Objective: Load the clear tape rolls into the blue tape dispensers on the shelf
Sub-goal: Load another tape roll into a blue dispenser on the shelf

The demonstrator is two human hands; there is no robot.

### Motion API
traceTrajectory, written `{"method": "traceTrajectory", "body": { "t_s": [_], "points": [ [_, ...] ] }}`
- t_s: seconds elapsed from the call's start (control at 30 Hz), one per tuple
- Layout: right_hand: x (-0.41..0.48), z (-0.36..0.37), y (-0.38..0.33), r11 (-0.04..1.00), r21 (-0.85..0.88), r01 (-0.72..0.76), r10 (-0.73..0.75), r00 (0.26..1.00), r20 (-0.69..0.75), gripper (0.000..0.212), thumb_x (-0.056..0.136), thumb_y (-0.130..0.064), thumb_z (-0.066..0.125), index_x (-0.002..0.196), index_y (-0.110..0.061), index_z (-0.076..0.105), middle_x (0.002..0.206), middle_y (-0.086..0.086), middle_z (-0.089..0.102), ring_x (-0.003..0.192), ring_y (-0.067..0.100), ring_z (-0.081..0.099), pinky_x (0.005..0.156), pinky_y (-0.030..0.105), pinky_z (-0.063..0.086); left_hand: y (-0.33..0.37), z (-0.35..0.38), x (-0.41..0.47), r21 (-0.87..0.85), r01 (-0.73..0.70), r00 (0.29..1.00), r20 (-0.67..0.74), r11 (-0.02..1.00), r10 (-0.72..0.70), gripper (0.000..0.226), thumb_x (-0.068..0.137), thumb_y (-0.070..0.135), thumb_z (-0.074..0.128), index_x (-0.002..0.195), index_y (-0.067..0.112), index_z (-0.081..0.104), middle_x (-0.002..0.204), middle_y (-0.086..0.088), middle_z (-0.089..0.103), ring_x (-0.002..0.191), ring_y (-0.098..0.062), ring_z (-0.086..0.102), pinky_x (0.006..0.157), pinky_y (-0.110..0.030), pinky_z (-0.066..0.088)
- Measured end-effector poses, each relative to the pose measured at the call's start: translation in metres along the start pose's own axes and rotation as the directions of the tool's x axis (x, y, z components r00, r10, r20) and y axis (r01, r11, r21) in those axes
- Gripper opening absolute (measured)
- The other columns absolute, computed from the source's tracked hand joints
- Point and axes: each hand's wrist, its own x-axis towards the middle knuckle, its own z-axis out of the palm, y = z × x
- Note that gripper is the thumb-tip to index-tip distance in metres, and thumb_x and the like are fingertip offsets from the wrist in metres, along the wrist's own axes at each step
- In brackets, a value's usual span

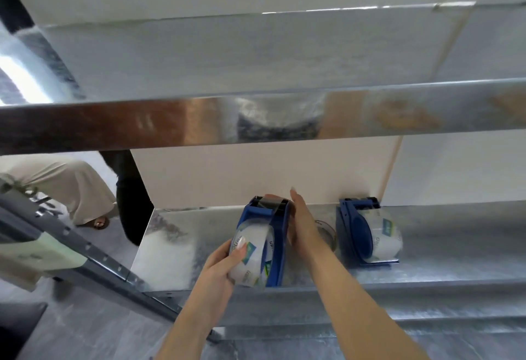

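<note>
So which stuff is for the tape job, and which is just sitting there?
For the job:
- clear tape roll gripped by the left hand
- blue plastic tape dispenser steadied by the right hand
- second blue dispenser, already loaded
- shiny metal shelf

Just there:
- small clear round thing
- white wall panel

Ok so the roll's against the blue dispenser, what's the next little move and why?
Probably press the clear tape roll fully into the blue dispenser. The left hand grips the roll at the dispenser's open side, the right hand braces the other side, and the roll looks not quite seated.
</note>
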Motion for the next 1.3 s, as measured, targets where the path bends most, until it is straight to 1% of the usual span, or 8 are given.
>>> {"method": "traceTrajectory", "body": {
  "t_s": [0.2, 0.43, 0.6, 0.87, 0.97, 1.07, 1.23, 1.3],
  "points": [
    [0.001, 0.0, 0.016, 0.997, 0.059, -0.047, 0.041, 0.995, 0.093, 0.062, 0.093, -0.06, 0.034, 0.107, -0.012, 0.07, 0.095, 0.01, 0.075, 0.084, 0.024, 0.071, 0.068, 0.031, 0.055, -0.002, 0.0, 0.009, -0.054, -0.029, 0.998, -0.057, 0.998, 0.025, 0.024, 0.084, 0.009, 0.052, 0.105, 0.008, 0.065, 0.089, -0.006, 0.077, 0.078, -0.016, 0.073, 0.066, -0.031, 0.058],
    [0.01, 0.019, 0.037, 0.993, -0.039, -0.113, 0.112, 0.993, -0.018, 0.067, 0.077, -0.065, 0.057, 0.114, -0.011, 0.069, 0.111, 0.016, 0.071, 0.108, 0.035, 0.065, 0.099, 0.049, 0.049, -0.002, 0.002, 0.016, -0.023, 0.003, 0.985, -0.17, 1.0, -0.007, 0.052, 0.07, 0.029, 0.064, 0.114, 0.002, 0.063, 0.108, -0.021, 0.069, 0.095, -0.034, 0.065, 0.091, -0.055, 0.049],
    [0.024, 0.032, 0.013, 0.919, -0.35, -0.183, 0.196, 0.981, 0.002, 0.045, 0.092, -0.057, 0.044, 0.082, -0.017, 0.062, 0.078, 0.003, 0.063, 0.071, 0.018, 0.059, 0.06, 0.028, 0.048, 0.007, -0.012, 0.029, 0.001, -0.023, 0.983, -0.181, 1.0, 0.022, 0.048, 0.07, 0.036, 0.06, 0.105, 0.004, 0.066, 0.094, -0.017, 0.071, 0.079, -0.028, 0.068, 0.066, -0.036, 0.059],
    [0.033, 0.04, -0.002, 0.761, -0.624, -0.174, 0.17, 0.983, -0.068, 0.043, 0.097, -0.05, 0.036, 0.071, -0.019, 0.051, 0.065, -0.002, 0.048, 0.055, 0.011, 0.044, 0.048, 0.021, 0.033, 0.008, -0.025, 0.043, -0.031, 0.005, 0.992, -0.128, 1.0, -0.009, 0.032, 0.089, 0.028, 0.052, 0.108, 0.005, 0.064, 0.091, -0.013, 0.072, 0.072, -0.023, 0.071, 0.057, -0.03, 0.058],
    [0.04, 0.034, 0.006, 0.712, -0.691, -0.125, 0.059, 0.991, -0.118, 0.042, 0.092, -0.052, 0.045, 0.087, -0.012, 0.056, 0.072, 0.004, 0.055, 0.059, 0.015, 0.049, 0.054, 0.023, 0.042, 0.002, -0.029, 0.047, 0.01, 0.017, 0.986, -0.167, 1.0, -0.015, 0.028, 0.09, 0.025, 0.053, 0.107, 0.007, 0.064, 0.086, -0.01, 0.073, 0.067, -0.02, 0.07, 0.055, -0.029, 0.058],
    [0.044, 0.03, 0.014, 0.706, -0.708, -0.02, -0.138, 0.977, -0.165, 0.04, 0.086, -0.048, 0.059, 0.067, -0.012, 0.058, 0.069, 0.007, 0.062, 0.064, 0.024, 0.064, 0.07, 0.037, 0.059, -0.002, -0.027, 0.049, 0.086, 0.022, 0.987, -0.163, 0.996, -0.008, 0.027, 0.09, 0.026, 0.054, 0.106, 0.008, 0.065, 0.084, -0.007, 0.074, 0.066, -0.018, 0.071, 0.055, -0.028, 0.058],
    [0.038, 0.031, 0.018, 0.668, -0.744, 0.021, -0.257, 0.944, -0.205, 0.047, 0.088, -0.039, 0.06, 0.046, -0.018, 0.051, 0.054, 0.001, 0.058, 0.067, 0.026, 0.068, 0.077, 0.039, 0.058, -0.002, -0.02, 0.048, 0.211, 0.01, 0.98, -0.195, 0.977, 0.032, 0.036, 0.091, 0.035, 0.054, 0.106, 0.004, 0.066, 0.102, -0.021, 0.072, 0.086, -0.027, 0.068, 0.082, -0.042, 0.055],
    [0.033, 0.03, 0.019, 0.659, -0.751, 0.032, -0.26, 0.947, -0.188, 0.048, 0.091, -0.036, 0.056, 0.047, -0.017, 0.049, 0.055, 0.002, 0.058, 0.063, 0.022, 0.062, 0.073, 0.035, 0.053, -0.003, -0.02, 0.046, 0.254, 0.013, 0.98, -0.196, 0.967, 0.038, 0.036, 0.092, 0.035, 0.052, 0.102, 0.003, 0.066, 0.095, -0.017, 0.074, 0.081, -0.023, 0.07, 0.078, -0.037, 0.057]
  ]
}}
